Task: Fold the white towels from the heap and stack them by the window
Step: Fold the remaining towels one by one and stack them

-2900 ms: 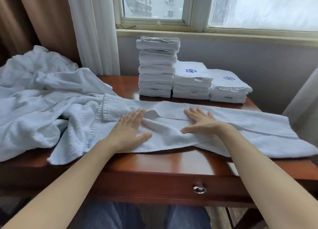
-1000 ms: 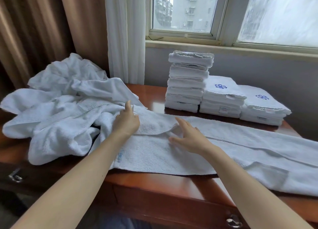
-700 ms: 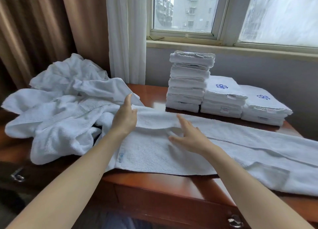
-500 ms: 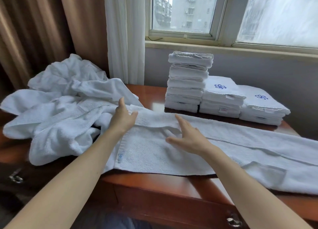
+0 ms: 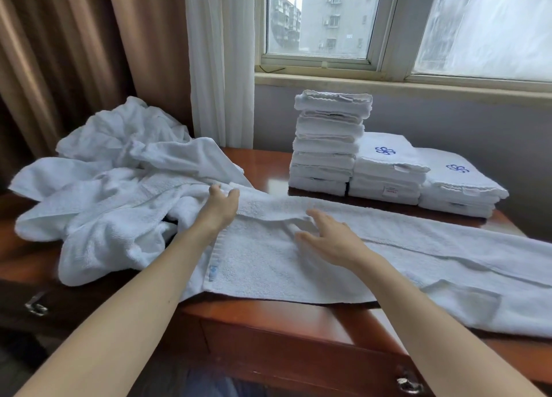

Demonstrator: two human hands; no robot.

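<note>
A long white towel (image 5: 268,265) lies flat across the desk (image 5: 268,313), folded lengthwise, and both hands are on it. The left hand (image 5: 221,207) sits at the towel's far left corner, thumb and fingers spread apart, fingertips touching the raised folded edge. The right hand (image 5: 331,238) lies just to the right of it and a little nearer the person, palm down with straight fingers on the cloth (it is blurred, so how firmly it presses cannot be told). Neither hand is closed around anything. A fold line runs from between the hands out past the right hand, where the rest of the towel stretches away and hangs over the desk's near edge.

Left of the left hand, and touching the towel's end, is the heap (image 5: 104,187) of rumpled white towels. Beyond the right hand, against the wall under the window (image 5: 319,17), stand the folded ones: a tall stack (image 5: 327,145), a lower stack (image 5: 388,169) touching its right side with a blue emblem on top, and a third stack (image 5: 460,187) beside that, also with an emblem. A white curtain (image 5: 218,59) hangs beyond the left hand, and a metal drawer handle (image 5: 409,384) shows below the right forearm.
</note>
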